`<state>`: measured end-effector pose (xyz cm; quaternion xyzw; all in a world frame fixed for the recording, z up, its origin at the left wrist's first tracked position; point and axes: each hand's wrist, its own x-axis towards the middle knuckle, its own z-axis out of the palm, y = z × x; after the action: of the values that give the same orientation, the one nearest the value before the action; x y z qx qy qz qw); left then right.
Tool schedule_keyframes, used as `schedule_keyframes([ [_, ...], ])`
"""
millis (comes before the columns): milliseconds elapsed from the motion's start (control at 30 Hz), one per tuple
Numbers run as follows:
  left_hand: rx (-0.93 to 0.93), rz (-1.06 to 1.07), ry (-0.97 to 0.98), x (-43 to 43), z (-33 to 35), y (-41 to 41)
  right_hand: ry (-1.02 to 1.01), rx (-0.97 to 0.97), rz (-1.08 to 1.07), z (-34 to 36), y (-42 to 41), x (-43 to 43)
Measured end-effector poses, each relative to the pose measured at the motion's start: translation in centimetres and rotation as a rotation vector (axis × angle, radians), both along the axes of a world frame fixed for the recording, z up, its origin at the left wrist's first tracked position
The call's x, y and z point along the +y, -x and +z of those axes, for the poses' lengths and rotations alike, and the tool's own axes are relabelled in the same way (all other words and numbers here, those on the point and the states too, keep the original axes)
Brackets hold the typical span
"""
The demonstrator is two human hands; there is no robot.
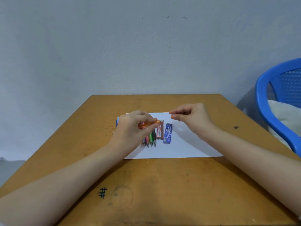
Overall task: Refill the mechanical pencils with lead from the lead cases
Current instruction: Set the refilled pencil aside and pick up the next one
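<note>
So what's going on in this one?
A person at a wooden table is refilling mechanical pencils. The left hand grips an orange pencil over the other pencils, lying in a row on a white sheet. The right hand seems to pinch a small orange piece, perhaps its cap. The red lead case and blue lead case lie untouched.

Bare paper is left on the white sheet [187, 144] from three to five o'clock of the blue lead case [167, 133]. At nine o'clock passage is blocked by the red lead case [160, 132], the row of pencils [150, 139] and the left hand [132, 128] holding an orange pencil [151, 123] above them; at one o'clock, by the right hand [192, 116]
</note>
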<state>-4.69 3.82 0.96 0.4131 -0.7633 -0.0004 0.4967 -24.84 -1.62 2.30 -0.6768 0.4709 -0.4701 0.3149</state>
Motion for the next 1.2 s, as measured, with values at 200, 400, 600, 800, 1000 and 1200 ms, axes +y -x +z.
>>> schedule_keyframes([
  [200, 0.0, 0.015, 0.046, 0.1, 0.1, 0.1, -0.054, -0.183, 0.155, 1.4, -1.2, 2.7],
  [400, 0.007, 0.006, 0.047, 0.1, 0.1, 0.1, -0.024, -0.229, 0.155, 1.7, -1.4, 3.4],
  [600, 0.003, 0.006, 0.052, 0.1, 0.1, 0.1, -0.037, -0.271, 0.145, 1.6, -1.4, 3.5],
  [800, 0.008, 0.006, 0.056, 0.2, 0.0, 0.1, -0.017, -0.282, 0.132, 1.6, -1.6, 3.7],
  [1000, 0.008, -0.002, 0.064, 0.2, 0.0, 0.1, 0.008, -0.273, 0.135, 1.5, -1.6, 3.8],
  [1200, -0.007, 0.009, 0.08, 0.1, 0.1, 0.0, 0.047, -0.208, 0.143, 1.4, -1.7, 3.9],
])
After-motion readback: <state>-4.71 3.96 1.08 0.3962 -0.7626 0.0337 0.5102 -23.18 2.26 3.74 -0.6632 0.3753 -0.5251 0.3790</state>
